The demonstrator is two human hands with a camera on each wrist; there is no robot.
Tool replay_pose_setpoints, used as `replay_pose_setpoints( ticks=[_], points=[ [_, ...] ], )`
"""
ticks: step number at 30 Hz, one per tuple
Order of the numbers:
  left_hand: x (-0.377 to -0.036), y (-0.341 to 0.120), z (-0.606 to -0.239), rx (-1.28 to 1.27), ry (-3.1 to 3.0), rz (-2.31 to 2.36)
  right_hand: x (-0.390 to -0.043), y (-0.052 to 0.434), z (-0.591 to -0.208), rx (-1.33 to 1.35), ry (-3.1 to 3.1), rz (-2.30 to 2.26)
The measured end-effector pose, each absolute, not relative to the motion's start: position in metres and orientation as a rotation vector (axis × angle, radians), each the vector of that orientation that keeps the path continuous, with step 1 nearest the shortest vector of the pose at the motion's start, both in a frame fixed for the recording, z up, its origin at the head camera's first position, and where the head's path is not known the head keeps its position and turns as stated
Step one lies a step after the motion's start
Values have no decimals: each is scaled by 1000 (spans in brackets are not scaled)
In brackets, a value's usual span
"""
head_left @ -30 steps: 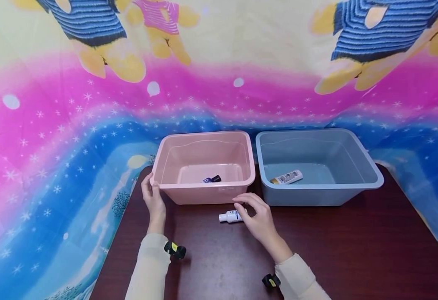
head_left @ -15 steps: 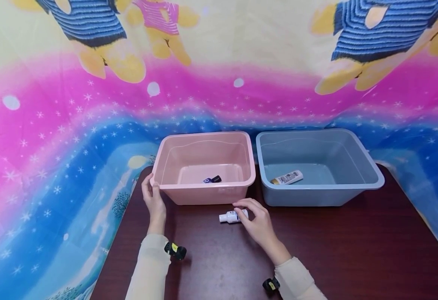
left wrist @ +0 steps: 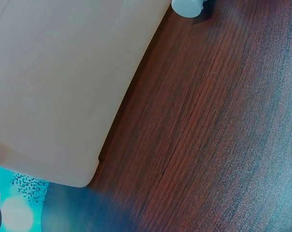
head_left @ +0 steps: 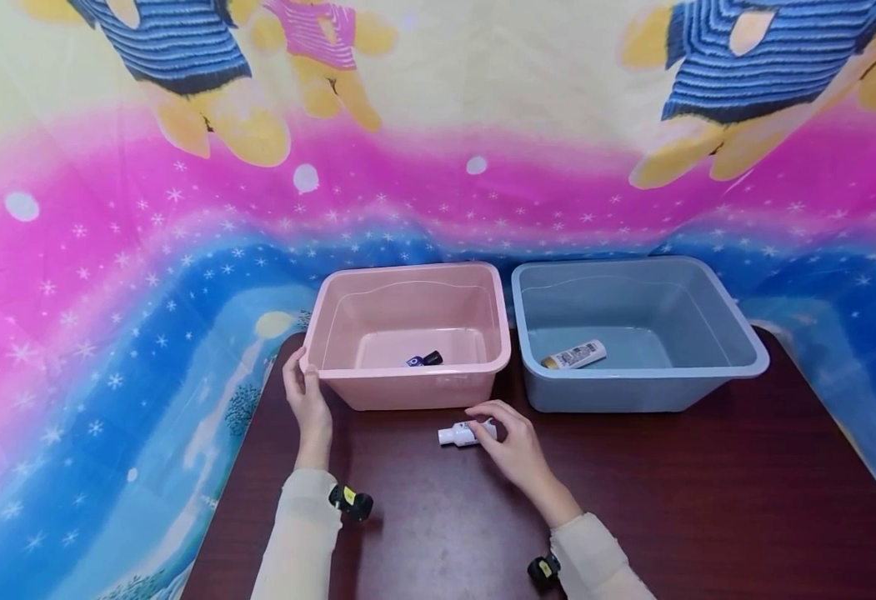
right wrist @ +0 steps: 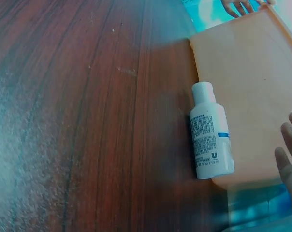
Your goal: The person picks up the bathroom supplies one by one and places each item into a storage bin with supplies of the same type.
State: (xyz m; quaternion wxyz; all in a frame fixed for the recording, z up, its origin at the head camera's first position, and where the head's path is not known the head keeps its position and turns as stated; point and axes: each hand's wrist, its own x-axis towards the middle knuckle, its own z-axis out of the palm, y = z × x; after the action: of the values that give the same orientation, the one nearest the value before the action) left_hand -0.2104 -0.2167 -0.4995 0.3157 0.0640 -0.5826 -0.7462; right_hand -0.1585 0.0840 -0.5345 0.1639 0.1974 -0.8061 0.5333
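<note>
My left hand (head_left: 312, 417) grips the pink tub (head_left: 407, 390) at its front left corner, thumb on the near side of the rim. A small white bottle (head_left: 450, 435) with a white cap lies on its side in front of this tub. Over the bottle's base end hovers my right hand (head_left: 516, 450), thumb and fingers curved with a gap between them. In the right wrist view its fingers (right wrist: 284, 162) stand apart from the bottle (right wrist: 211, 130), whose printed label faces up. The left wrist view catches only the bottle's cap (left wrist: 187, 7) beside the tub's wall (left wrist: 64, 87).
To the right of the pink tub stands a blue-grey tub (head_left: 603, 396) holding a white bottle with a gold cap (head_left: 576, 356). A small dark blue bottle (head_left: 424, 359) lies inside the pink tub. Behind the dark wooden table (head_left: 708, 500) hangs a printed cloth (head_left: 438, 192).
My right hand has come slightly down and nearer to the white bottle, then nearly stopped. The left hand and both tubs have stayed in place.
</note>
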Motion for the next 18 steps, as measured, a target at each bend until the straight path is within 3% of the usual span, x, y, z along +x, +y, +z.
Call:
replay_pose_setpoints(
  ticks=[18],
  points=[
    [-209,-216,-500,152,-1527,-1963,-167,86,-545,449,-2481,1611]
  ],
)
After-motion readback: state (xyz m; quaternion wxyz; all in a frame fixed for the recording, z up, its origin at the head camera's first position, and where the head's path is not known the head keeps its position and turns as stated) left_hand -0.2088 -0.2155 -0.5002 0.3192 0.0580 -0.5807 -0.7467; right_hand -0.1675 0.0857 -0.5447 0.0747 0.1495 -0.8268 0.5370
